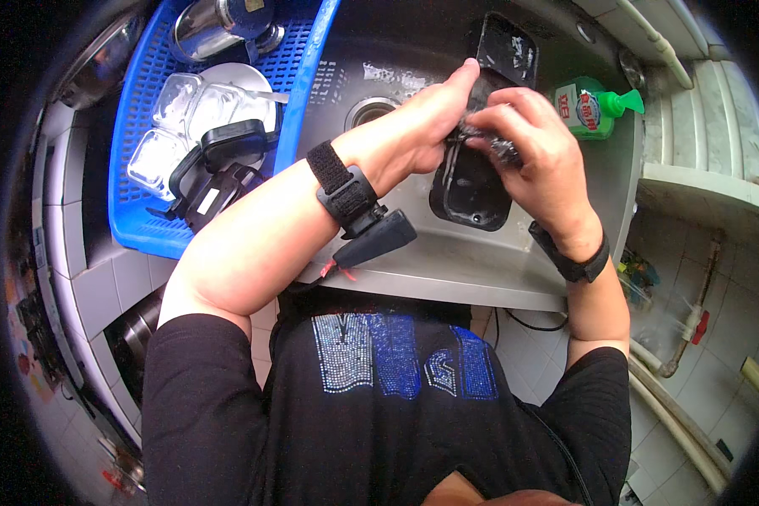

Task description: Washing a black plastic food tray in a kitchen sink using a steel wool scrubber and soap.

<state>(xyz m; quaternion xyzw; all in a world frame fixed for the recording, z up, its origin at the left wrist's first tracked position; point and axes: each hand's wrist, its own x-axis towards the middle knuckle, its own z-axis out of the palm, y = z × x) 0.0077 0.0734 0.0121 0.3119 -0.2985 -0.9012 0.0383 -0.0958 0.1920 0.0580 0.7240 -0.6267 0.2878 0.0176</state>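
Observation:
Over the sink, my right hand point(534, 142) grips a wad of steel wool scourer point(505, 152), its fingers curled. Opposite it, my left hand point(433, 114) is around the edge of a dark piece point(479, 98), thumb extended upward; its fingers and most of the piece are hidden. The steel wool lies against this piece between both hands. Below them, a black rectangular container point(471, 196) with rounded corners and wet streaks rests in the sink. Another black rectangular container or lid point(511, 50) lies beyond my hands, with foam or water on it.
The steel sink point(379, 190) has a drain point(372, 112) at left. A blue plastic basket point(123, 218) holds clear containers point(177, 101), black lids point(234, 142) and a metal pot point(205, 31). A green pump bottle of dish soap point(585, 111) stands at the right rim. A black device is strapped to my left wrist.

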